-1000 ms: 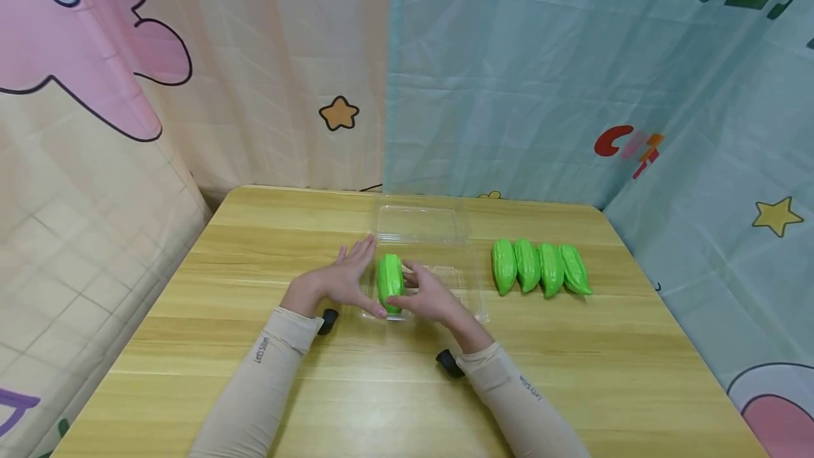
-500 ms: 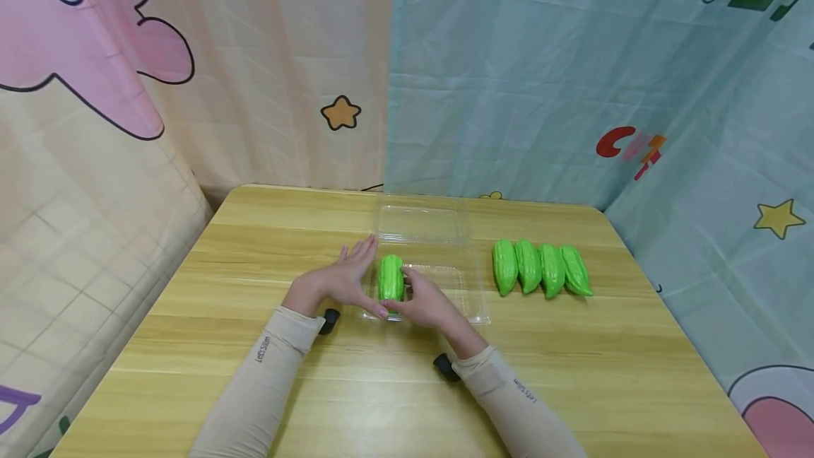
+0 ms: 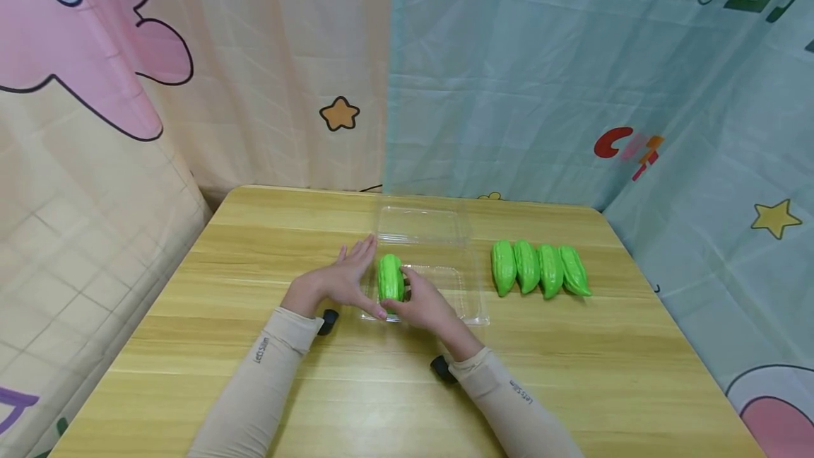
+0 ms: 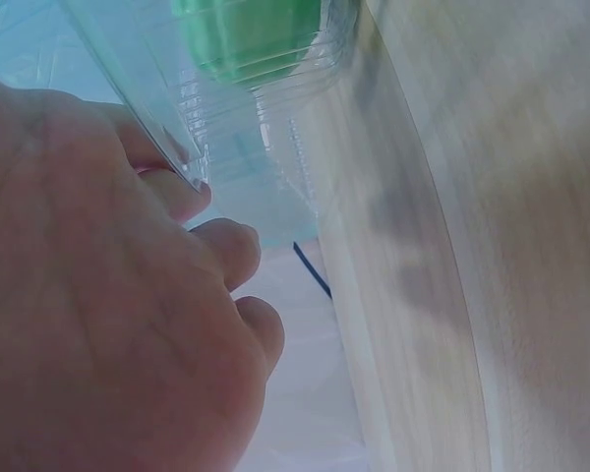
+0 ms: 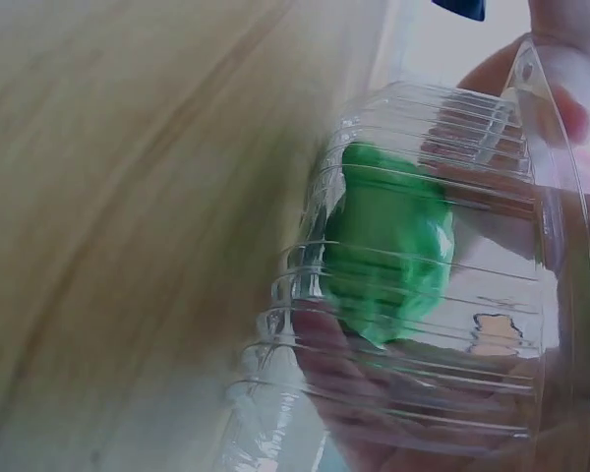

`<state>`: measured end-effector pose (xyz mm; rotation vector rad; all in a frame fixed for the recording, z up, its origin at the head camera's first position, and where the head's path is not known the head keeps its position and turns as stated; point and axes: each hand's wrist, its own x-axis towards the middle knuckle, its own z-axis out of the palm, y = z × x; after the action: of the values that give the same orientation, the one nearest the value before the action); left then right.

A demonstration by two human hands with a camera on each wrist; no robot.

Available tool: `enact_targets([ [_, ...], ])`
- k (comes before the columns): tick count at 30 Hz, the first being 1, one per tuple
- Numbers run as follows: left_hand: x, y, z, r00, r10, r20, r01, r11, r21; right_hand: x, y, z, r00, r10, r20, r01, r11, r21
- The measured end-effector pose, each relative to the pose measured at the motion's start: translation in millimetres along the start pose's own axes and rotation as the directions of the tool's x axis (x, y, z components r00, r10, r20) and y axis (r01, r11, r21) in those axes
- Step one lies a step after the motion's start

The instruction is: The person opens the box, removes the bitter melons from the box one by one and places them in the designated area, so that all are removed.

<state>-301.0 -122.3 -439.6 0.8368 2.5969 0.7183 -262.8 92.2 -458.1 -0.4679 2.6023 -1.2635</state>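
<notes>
A green ribbed star fruit (image 3: 390,278) stands lengthwise along the left side of an open clear plastic clamshell box (image 3: 473,319). My right hand (image 3: 429,302) reaches into the box, its thumb and fingers pinching the fruit near its close end. Through the box wall in the right wrist view, the star fruit (image 5: 388,241) sits between the thumb and fingers. My left hand (image 3: 343,283) lies along the box's left side with long, spread fingers, its thumb at the near left corner. In the left wrist view, its fingertips (image 4: 238,251) show by the rim.
Several more green star fruits (image 3: 526,267) lie in a row right of the box on the wooden table (image 3: 356,401). The clear lid (image 3: 422,221) is folded back away from me. Printed curtains (image 3: 496,90) hang behind the table and at both sides.
My right hand has shifted slightly left and closed in on the fruit, its thumb moving across the near end. My left hand has stayed in place.
</notes>
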Motion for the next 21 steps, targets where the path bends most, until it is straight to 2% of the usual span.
enact_targets([
  [9, -2.4, -0.4, 0.3, 1.0, 0.0, -0.004, 0.0, 1.0, -0.004, 1.5, 0.4, -3.5, 0.999, -0.008, -0.04, 0.01, 0.998, 0.054],
  [17, -2.4, -0.4, -0.2, 1.0, -0.004, 0.0, 0.004, 1.0, 0.007, 0.1, -4.9, -19.8, 0.995, 0.044, -0.092, -0.038, 0.997, 0.067],
  [21, -1.6, -0.5, -0.3, 1.0, -0.005, 0.005, 0.005, 1.0, 0.009, -0.2, -5.3, -28.7, 0.99, 0.034, -0.133, -0.022, 0.996, 0.087],
])
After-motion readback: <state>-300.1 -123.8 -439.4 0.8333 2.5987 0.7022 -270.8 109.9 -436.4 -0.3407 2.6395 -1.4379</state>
